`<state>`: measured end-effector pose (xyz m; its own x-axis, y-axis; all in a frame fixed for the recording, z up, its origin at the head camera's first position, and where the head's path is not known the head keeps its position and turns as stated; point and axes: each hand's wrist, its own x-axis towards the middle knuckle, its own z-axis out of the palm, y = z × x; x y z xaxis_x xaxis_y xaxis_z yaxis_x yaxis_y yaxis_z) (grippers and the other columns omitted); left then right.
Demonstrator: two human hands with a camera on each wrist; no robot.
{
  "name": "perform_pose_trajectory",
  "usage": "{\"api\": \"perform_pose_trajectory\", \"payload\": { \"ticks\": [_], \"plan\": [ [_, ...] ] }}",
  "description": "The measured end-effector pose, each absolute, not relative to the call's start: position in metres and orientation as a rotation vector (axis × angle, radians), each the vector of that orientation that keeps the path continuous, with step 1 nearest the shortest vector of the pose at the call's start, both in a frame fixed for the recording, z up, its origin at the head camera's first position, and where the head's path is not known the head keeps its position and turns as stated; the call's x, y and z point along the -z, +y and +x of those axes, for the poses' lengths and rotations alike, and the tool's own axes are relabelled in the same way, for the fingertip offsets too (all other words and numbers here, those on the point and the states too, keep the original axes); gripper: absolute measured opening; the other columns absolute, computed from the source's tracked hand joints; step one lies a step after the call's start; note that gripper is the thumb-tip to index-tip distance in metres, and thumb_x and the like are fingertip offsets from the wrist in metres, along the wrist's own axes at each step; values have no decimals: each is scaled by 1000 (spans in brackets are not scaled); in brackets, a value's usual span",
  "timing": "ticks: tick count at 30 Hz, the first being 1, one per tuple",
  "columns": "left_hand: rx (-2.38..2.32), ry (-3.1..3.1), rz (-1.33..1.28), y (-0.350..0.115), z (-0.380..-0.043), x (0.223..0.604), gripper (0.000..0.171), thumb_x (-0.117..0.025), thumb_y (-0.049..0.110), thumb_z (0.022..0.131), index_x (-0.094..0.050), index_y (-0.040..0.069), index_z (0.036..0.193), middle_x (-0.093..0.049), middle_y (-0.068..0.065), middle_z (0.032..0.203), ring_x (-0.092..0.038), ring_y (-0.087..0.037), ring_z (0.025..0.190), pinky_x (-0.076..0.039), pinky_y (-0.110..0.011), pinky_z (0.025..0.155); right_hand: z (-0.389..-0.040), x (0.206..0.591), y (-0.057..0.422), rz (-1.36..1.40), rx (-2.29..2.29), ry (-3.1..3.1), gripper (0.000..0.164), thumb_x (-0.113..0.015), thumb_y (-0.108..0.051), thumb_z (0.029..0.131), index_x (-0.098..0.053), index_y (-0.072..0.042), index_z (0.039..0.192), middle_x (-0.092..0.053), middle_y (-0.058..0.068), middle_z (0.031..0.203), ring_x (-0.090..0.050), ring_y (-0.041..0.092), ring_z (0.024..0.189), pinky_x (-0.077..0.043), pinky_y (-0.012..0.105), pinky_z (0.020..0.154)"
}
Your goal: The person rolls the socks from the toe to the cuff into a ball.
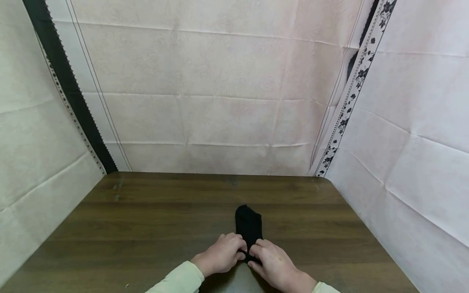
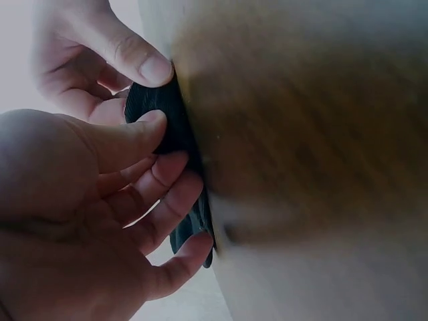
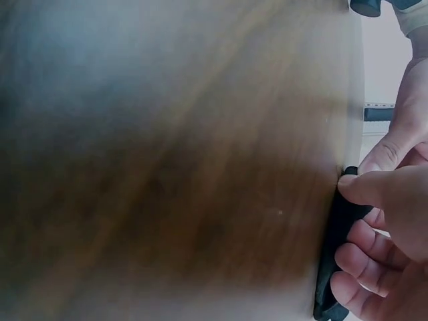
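Note:
A black sock (image 1: 248, 221) lies lengthwise on the wooden table, its rounded end pointing away from me. At its near end, my left hand (image 1: 223, 252) pinches the left edge between thumb and fingers. My right hand (image 1: 272, 260) grips the right edge of the same end, where the fabric is folded up into a band. In the left wrist view, both thumbs press on the near face of the sock (image 2: 164, 103), with fingers behind it. The right wrist view has the sock (image 3: 334, 234) low along the table surface, under the curled fingers of the right hand (image 3: 401, 221).
Wood-grain table (image 1: 157, 219) extends around both hands. White creased cloth (image 1: 220, 69) hangs behind its far edge, with more cloth on both sides. A black strip (image 1: 73, 89) runs down the left corner, a floral border (image 1: 348, 106) down the right.

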<state>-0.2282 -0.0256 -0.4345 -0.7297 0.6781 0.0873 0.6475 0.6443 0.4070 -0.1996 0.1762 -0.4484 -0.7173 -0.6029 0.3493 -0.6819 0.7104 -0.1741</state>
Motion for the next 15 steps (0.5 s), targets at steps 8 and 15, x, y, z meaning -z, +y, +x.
{"api": "perform_pose_trajectory", "payload": {
  "ticks": [8, 15],
  "plan": [
    [-805, 2770, 1025, -27, -228, 435, 7, -73, 14, 93, -71, 19, 98, -55, 16, 85, -52, -3, 81, -44, -36, 84, -200, 448, 175, 1027, -382, -2672, 16, -76, -18, 90, -62, -19, 85, -46, -11, 82, -46, 5, 74, -44, 21, 64],
    [-997, 2744, 1015, -27, -228, 434, 14, -78, 11, 88, -69, 22, 89, -56, 16, 84, -54, -1, 78, -46, -23, 74, -206, 440, 175, 1034, -570, -2827, 13, -73, -15, 93, -64, -19, 85, -43, -13, 79, -41, 2, 69, -41, 20, 62]
  ]
}}
